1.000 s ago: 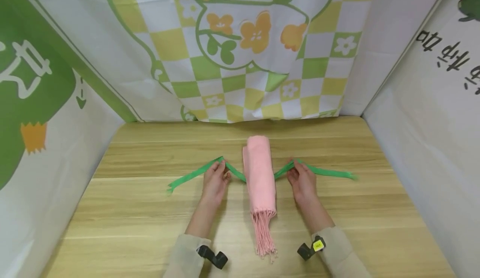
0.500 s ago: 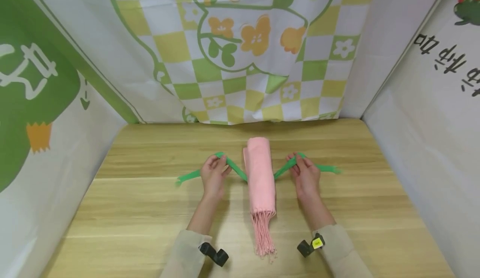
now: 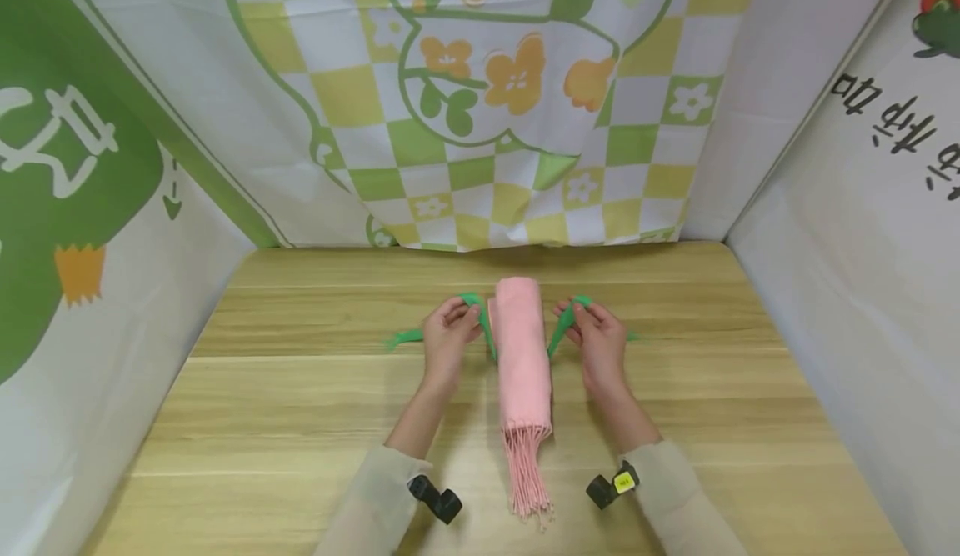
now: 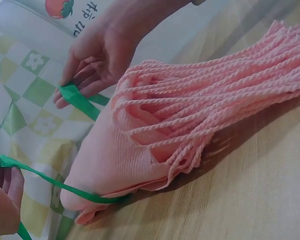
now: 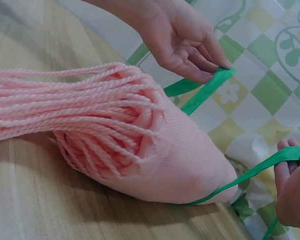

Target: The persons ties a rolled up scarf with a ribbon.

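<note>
A rolled pink scarf lies lengthwise on the wooden table, its twisted fringe pointing toward the person. Beneath it runs a green ribbon, which comes out on both sides. The left hand pinches the ribbon's left part between thumb and fingers, raised beside the roll. On the other side the right hand pinches the right part at a similar height. Loose ribbon ends trail outward behind both hands. The right wrist view shows the ribbon stretched from under the scarf up to the fingers.
The wooden table meets a checked, flower-patterned cloth at its back edge. Printed panels stand at the left and right. Each sleeve cuff carries a small black wrist camera.
Both hands have moved inward and slightly away from the person, bringing the ribbon parts up closer to the scarf. The trailing ends have been drawn in. The scarf stays in place.
</note>
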### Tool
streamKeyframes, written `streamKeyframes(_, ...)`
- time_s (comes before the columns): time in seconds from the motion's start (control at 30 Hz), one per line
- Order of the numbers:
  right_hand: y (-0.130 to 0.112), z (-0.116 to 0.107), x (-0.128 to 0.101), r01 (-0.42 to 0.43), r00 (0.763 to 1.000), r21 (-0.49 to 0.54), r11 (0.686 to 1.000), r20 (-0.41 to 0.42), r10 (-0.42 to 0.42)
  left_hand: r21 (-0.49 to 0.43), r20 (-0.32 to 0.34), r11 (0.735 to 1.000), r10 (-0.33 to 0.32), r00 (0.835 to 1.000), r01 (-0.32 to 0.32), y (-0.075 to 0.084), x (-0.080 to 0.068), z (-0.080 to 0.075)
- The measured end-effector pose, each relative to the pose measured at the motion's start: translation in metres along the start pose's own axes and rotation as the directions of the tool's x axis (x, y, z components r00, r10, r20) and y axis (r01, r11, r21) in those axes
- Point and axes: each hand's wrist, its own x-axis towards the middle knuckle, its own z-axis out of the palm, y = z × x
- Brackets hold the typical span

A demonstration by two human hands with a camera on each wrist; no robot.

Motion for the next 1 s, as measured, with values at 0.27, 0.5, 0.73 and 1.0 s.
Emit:
streamKeyframes(0.27,-0.006,0.009,0.002,0.04,0.998,-0.062,0.997,0.053,-0.036,0.063,0.082,0.997,0.037,0.996,-0.042,0.001,0.002,0.014)
streamKeyframes(0.5,-0.01,0.018,0.004,0.058,0.995,-0.087,0.995,0.082,-0.051,0.16,0.129,0.985,0.046,0.991,-0.066,0.004,0.004,0.017)
streamKeyframes(0.73,-0.013,0.024,0.004,0.079,0.992,-0.123,0.989,0.105,-0.066,0.206,0.146,0.977,0.019,0.989,-0.049,0.006,0.007,0.02)
streamKeyframes(1.0,-0.017,0.026,0.006,0.069,0.993,-0.224,0.972,0.107,-0.046,0.238,0.172,0.97,0.018,0.985,-0.059,0.007,0.01,0.025)
